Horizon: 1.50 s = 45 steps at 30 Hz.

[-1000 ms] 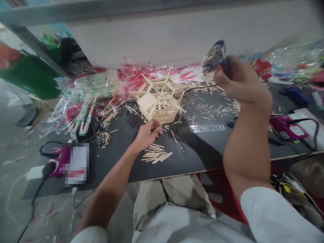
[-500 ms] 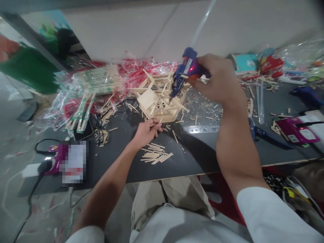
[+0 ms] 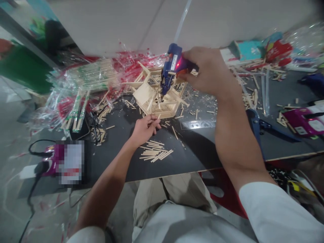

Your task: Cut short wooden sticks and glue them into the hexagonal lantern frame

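Observation:
My right hand [image 3: 206, 69] is wrapped round the handle of a blue hot glue gun [image 3: 170, 69], whose red light is lit. A clear glue stick [image 3: 182, 18] sticks up out of its back end. The nozzle points down into the middle of a many-sided wooden stick model [image 3: 144, 94]; whether it touches the wood I cannot tell. At the model's front edge, my left hand [image 3: 146, 128] pinches a short wooden stick [image 3: 159, 116]. Just below that hand lies a loose pile of short wooden sticks [image 3: 154, 153] on the dark table.
Plastic-wrapped chopsticks [image 3: 98, 76] lie at the back left. A clear ruler [image 3: 198, 125] and a blue-handled cutter [image 3: 273, 130] are on the right. Purple power strips [image 3: 52, 158] sit at the left, with another purple power strip [image 3: 303, 119] at the right. Wood scraps cover parts of the table [image 3: 192, 155].
The glue gun has moved left and slightly down, its nozzle now nearer the model's middle. My left hand keeps its pinch with little movement. The view has shifted slightly.

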Each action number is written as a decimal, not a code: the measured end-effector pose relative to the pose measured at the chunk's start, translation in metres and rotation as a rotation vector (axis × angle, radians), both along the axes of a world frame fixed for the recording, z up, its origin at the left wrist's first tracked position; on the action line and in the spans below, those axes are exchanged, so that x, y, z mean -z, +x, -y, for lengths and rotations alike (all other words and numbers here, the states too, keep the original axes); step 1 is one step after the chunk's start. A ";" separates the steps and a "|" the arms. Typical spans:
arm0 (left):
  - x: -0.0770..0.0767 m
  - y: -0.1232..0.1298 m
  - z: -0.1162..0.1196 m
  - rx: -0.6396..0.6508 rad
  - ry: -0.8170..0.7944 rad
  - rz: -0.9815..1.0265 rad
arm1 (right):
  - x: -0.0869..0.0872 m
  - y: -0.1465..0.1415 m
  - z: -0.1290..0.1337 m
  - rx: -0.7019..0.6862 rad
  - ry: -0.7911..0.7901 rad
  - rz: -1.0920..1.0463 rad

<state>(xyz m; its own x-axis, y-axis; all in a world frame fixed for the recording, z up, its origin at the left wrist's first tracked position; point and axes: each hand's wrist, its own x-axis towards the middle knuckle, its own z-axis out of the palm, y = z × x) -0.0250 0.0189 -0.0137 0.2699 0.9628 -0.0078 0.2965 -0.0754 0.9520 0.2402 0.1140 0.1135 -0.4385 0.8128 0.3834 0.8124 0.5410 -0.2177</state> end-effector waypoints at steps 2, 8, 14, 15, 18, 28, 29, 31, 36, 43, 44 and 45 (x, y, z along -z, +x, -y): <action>0.000 0.000 0.000 0.002 0.002 -0.009 | 0.001 0.000 -0.001 -0.008 0.000 -0.007; -0.001 -0.001 0.000 0.012 0.024 -0.028 | 0.000 -0.002 0.000 -0.001 -0.033 0.001; -0.001 -0.001 0.000 0.012 0.022 -0.044 | 0.001 -0.002 -0.001 -0.011 -0.032 -0.013; -0.001 -0.001 0.000 0.012 0.021 -0.044 | 0.001 -0.002 -0.001 -0.017 -0.031 -0.021; -0.001 -0.001 0.000 0.008 0.020 -0.046 | 0.002 -0.002 -0.002 -0.021 -0.021 -0.033; 0.000 -0.001 0.000 0.009 0.005 -0.020 | 0.004 0.001 -0.004 -0.014 0.004 -0.016; 0.000 -0.001 0.000 0.010 0.007 -0.021 | 0.004 0.001 -0.004 -0.013 0.010 -0.017; 0.000 -0.001 0.000 0.011 0.014 -0.027 | 0.004 0.001 -0.004 -0.009 0.015 -0.019; -0.001 -0.001 0.000 0.018 0.037 -0.034 | 0.002 0.000 -0.004 -0.004 0.010 -0.028; -0.004 -0.002 0.000 0.013 0.026 -0.036 | -0.008 0.001 0.004 0.035 0.034 -0.086; -0.004 -0.002 0.000 0.010 0.023 -0.037 | -0.010 0.000 0.007 0.056 0.055 -0.101; -0.005 -0.002 0.000 0.009 0.021 -0.036 | -0.012 0.000 0.009 0.076 0.077 -0.113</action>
<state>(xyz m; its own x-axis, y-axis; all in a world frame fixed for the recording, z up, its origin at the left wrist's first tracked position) -0.0269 0.0193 -0.0092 0.2787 0.9604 0.0029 0.3298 -0.0985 0.9389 0.2400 0.1051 0.1252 -0.3273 0.8083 0.4894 0.8242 0.4975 -0.2706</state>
